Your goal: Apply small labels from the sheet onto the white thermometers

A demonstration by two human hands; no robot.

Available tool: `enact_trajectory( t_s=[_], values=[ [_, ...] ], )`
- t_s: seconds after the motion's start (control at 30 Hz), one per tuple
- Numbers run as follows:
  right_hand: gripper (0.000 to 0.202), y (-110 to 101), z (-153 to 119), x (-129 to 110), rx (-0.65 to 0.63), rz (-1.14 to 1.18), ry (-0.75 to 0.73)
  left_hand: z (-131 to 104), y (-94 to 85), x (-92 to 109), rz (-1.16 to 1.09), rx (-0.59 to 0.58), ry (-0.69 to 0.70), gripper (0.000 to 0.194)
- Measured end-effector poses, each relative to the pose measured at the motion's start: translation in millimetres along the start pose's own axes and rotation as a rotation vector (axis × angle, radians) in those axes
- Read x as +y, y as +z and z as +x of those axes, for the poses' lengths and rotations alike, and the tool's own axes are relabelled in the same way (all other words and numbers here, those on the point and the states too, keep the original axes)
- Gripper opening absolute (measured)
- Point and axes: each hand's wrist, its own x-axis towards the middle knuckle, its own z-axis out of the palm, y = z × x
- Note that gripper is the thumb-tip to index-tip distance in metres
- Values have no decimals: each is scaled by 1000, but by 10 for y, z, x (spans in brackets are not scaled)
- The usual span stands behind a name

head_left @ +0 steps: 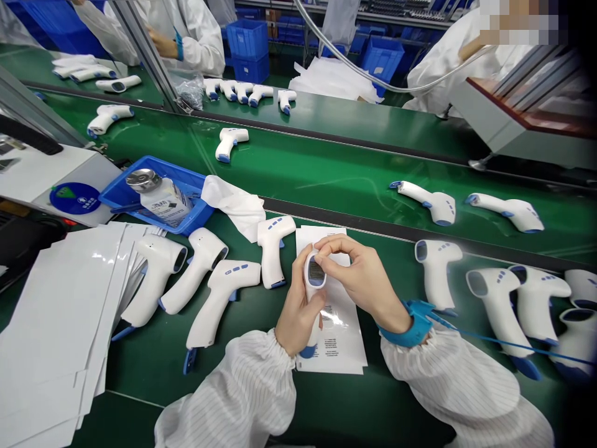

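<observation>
My left hand (pixel 298 305) is wrapped round a white infrared thermometer (pixel 310 295), its dark oval screen (pixel 317 272) facing me. The blue bottom of its handle shows below my palm. Thumb and forefinger of my right hand (pixel 357 267) are pinched together at the screen's upper edge; whatever lies between them is hidden. A blue strap (pixel 405 323) circles my right wrist. Beneath both hands lies a printed sheet (pixel 347 336). Close by on the left rests another thermometer (pixel 273 249), with several more like it beyond.
Several thermometers (pixel 436 270) stand at right. On the left are stacked white sheets (pixel 51 317) and a blue tray (pixel 191 227) holding a bottle (pixel 163 199). A white cloth (pixel 236 205) lies beside it. More thermometers lie on the green belt (pixel 303 168); co-workers (pixel 200 37) sit across.
</observation>
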Motion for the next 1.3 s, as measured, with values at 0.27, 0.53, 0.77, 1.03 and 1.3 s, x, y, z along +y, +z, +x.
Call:
enact_trajectory(
  t_s=[0.27,0.53,0.77,1.03,1.3],
  values=[
    [8,9,-1,10,0,8,-19,0,14,16,-119,-10,-129,58],
    [7,22,8,13,2,16,-1,16,41,28,-140,16,-155,55],
    [9,33,10,32,6,7,-26,11,39,28,-140,16,-162,56],
    [8,45,8,40,20,7,-32,15,46,11,-153,29,-145,54],
    [14,0,-21,96,-97,-155,-113,18,42,-3,-126,36,-149,51]
  ],
)
